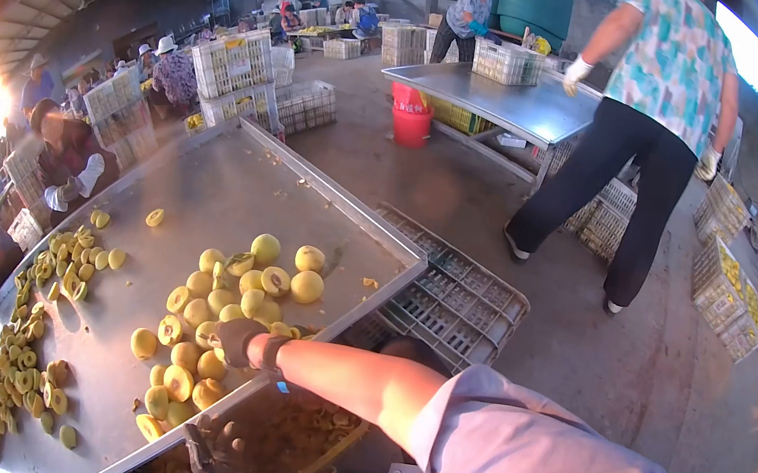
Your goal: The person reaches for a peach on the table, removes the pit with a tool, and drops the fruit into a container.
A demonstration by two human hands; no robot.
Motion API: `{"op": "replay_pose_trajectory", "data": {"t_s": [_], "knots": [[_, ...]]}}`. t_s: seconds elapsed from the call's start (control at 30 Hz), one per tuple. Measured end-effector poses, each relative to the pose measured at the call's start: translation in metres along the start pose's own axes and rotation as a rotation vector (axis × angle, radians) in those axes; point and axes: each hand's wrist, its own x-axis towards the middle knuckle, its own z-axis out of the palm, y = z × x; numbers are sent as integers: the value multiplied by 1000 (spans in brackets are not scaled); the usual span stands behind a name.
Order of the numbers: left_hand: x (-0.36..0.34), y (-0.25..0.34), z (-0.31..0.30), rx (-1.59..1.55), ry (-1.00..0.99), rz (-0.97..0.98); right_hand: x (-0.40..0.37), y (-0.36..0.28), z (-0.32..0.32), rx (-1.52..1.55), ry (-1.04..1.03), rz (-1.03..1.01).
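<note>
My right hand (238,342), in a dark glove, reaches across the metal table's edge into a heap of yellow peaches (195,310). Its fingers are closed at a peach (206,334) on the side of the heap. Some fruits are whole; others are cut and show brown centres. Low in the view, my left hand (204,460) is a dark gloved shape beside the table rim. Its fingers look bent, and what they hold, if anything, is hidden. Under the rim, a container of brownish scraps (299,441) lies in shadow.
Cut peach halves (24,352) spread along the left of the metal table (205,175). Plastic crates (457,295) lie on the floor beyond its corner. A person (642,128) in white gloves stands near another metal table (512,101). A red bucket (411,118) and stacked crates (233,74) stand farther back.
</note>
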Motion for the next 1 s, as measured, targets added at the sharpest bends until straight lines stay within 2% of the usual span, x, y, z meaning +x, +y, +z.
{"op": "replay_pose_trajectory", "data": {"t_s": [0.03, 0.1, 0.17, 0.23, 0.27, 0.37, 0.4, 0.5, 0.53, 0.57, 0.67, 0.7, 0.73, 0.77, 0.8, 0.87, 0.9, 0.97, 1.0], "knots": [[0, 0, 1, -5, -19, 6, -13, -8, -13, 63, 19, -53], [-13, -3, 21, 44, 2, 144, -46, -28, -34, 509, -53, -181], [-14, -4, 27, -79, 29, 69, -77, -46, -43, 925, -146, -254], [-15, -8, 31, -58, 22, 73, -111, -63, -49, 1246, -326, -180], [-14, -10, 33, 9, 13, 96, -100, -62, -14, 1254, -152, -411], [-16, -18, 33, 435, -80, 347, -127, -55, -11, 697, 206, -463], [-15, -22, 34, 581, -112, 457, -129, -49, -16, 562, 122, -400], [-7, -36, 27, 890, -168, 794, -139, -40, -13, 447, 324, -455], [-6, -37, 24, 908, -176, 803, -140, -35, -10, 438, 397, -481], [-5, -40, 22, 935, -187, 828, -141, -30, -7, 484, 395, -417], [-16, -31, 22, 972, -208, 754, -161, -24, -27, 626, 329, -237], [-24, -19, 40, 988, -274, 694, -147, -8, -8, 829, 359, -354], [-32, -8, 58, 1004, -338, 633, -144, -4, 5, 862, 518, -373], [-32, -4, 66, 1009, -374, 586, -144, -5, 7, 1116, 412, -304], [-30, -6, 65, 866, -340, 469, -153, -8, -8, 1122, 293, -196], [-18, -22, 55, 552, -262, 272, -156, -10, -5, 1319, 247, -28], [-16, -23, 52, 448, -229, 236, -157, -10, -7, 1025, 295, -86], [-12, -25, 48, 302, -164, 220, -145, -6, 29, 1332, 251, -253], [-11, -24, 47, 261, -143, 238, -147, -9, 32, 1216, 256, -257]]}}
